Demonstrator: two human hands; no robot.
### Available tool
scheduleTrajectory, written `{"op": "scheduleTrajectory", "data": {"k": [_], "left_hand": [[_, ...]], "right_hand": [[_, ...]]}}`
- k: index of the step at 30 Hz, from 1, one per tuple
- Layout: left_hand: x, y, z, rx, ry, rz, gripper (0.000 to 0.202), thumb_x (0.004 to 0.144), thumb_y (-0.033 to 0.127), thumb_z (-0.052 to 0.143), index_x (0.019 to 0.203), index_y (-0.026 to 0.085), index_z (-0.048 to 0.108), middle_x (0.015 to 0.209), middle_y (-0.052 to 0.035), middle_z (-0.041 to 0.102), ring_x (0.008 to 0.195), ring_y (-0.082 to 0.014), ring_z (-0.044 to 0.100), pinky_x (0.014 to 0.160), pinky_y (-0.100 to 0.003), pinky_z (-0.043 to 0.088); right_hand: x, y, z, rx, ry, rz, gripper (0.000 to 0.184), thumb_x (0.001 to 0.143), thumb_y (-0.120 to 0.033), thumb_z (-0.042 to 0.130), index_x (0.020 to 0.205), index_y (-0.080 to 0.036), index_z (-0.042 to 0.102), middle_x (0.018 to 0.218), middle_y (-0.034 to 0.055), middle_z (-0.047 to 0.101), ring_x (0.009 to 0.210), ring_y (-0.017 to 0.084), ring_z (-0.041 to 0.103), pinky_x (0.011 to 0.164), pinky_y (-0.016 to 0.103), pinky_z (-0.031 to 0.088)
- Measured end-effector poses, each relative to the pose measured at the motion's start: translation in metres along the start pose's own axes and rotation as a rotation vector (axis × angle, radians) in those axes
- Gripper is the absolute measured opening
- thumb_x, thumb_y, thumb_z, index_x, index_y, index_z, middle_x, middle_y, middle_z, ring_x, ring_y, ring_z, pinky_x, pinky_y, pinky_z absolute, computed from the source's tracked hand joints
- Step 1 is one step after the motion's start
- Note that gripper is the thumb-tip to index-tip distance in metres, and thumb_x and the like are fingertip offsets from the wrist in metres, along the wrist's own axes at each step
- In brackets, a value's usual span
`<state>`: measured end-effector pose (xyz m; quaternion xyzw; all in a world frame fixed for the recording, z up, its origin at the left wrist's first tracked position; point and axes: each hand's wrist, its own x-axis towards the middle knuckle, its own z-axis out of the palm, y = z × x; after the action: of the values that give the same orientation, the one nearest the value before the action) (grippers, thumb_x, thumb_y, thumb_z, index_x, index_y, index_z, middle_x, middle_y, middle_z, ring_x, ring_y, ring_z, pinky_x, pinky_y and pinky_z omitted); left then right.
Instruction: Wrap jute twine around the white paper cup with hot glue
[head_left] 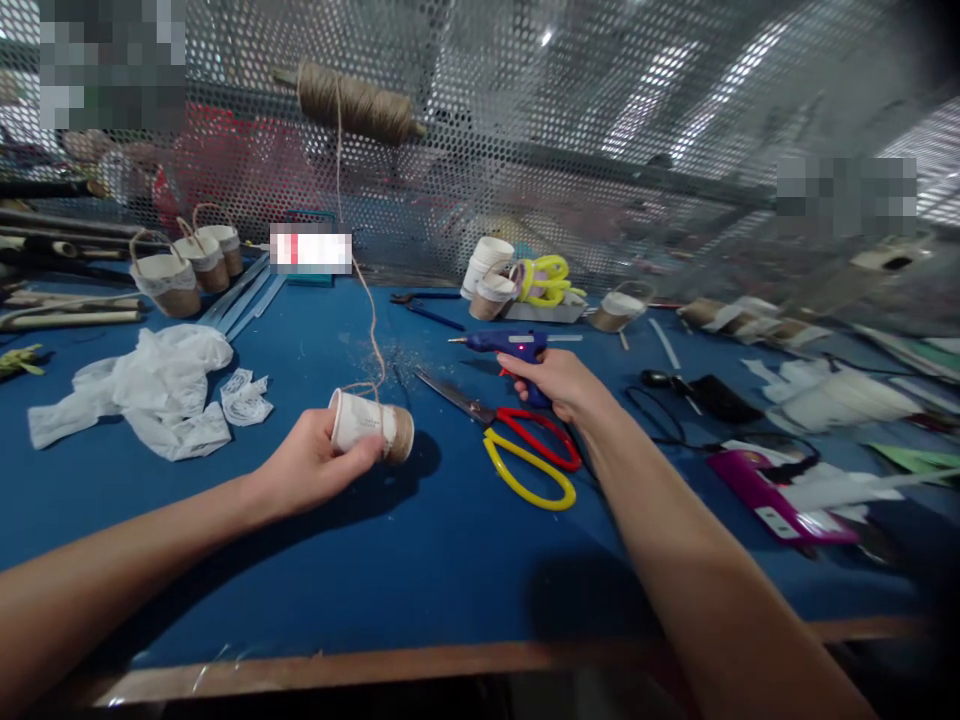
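Observation:
My left hand [319, 465] is closed around a white paper cup [358, 422], tilted on its side with its mouth to the left. Brown twine wraps the cup's lower end, and a strand of twine [373, 330] runs from it up to a spool [352, 100]. My right hand [559, 385] grips a blue hot glue gun [517, 345] whose nozzle points left; a small red light glows on its body. Below the gun lie scissors [499, 425], with one red and one yellow handle loop, blades apart. The cup and the glue gun are apart.
Twine-wrapped cups with handles [169, 285] stand at the back left, beside glue sticks [255, 290]. White lace [161, 390] lies at left. Pliers [427, 305], stacked cups [489, 265] and yellow-handled scissors [544, 280] are at the back. A purple power strip [780, 500] and cables lie right.

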<state>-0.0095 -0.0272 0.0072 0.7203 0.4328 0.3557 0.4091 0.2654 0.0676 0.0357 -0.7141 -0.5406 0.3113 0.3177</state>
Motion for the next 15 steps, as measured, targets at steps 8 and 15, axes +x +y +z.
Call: {"op": "scheduleTrajectory", "data": {"k": [8, 15], "left_hand": [[-0.001, 0.004, 0.002, 0.033, -0.012, 0.103, 0.016, 0.078, 0.024, 0.046, 0.069, 0.012, 0.053, 0.060, 0.0015, 0.047, 0.053, -0.0084, 0.041, 0.051, -0.020, 0.037], [-0.003, 0.008, 0.002, 0.127, -0.003, 0.214, 0.014, 0.077, 0.019, 0.047, 0.069, 0.012, 0.055, 0.060, 0.0001, 0.053, 0.053, -0.0086, 0.044, 0.049, -0.019, 0.037]], "right_hand": [[0.021, 0.004, 0.004, -0.359, 0.154, -0.045, 0.023, 0.068, -0.029, 0.062, 0.051, -0.018, 0.052, 0.058, 0.0124, 0.056, 0.079, 0.032, 0.057, 0.063, 0.039, 0.041], [-0.038, -0.035, 0.028, -0.398, -0.054, -0.269, 0.035, 0.074, -0.049, 0.053, 0.061, -0.018, 0.063, 0.067, 0.0080, 0.062, 0.074, 0.023, 0.057, 0.064, 0.033, 0.040]]}}
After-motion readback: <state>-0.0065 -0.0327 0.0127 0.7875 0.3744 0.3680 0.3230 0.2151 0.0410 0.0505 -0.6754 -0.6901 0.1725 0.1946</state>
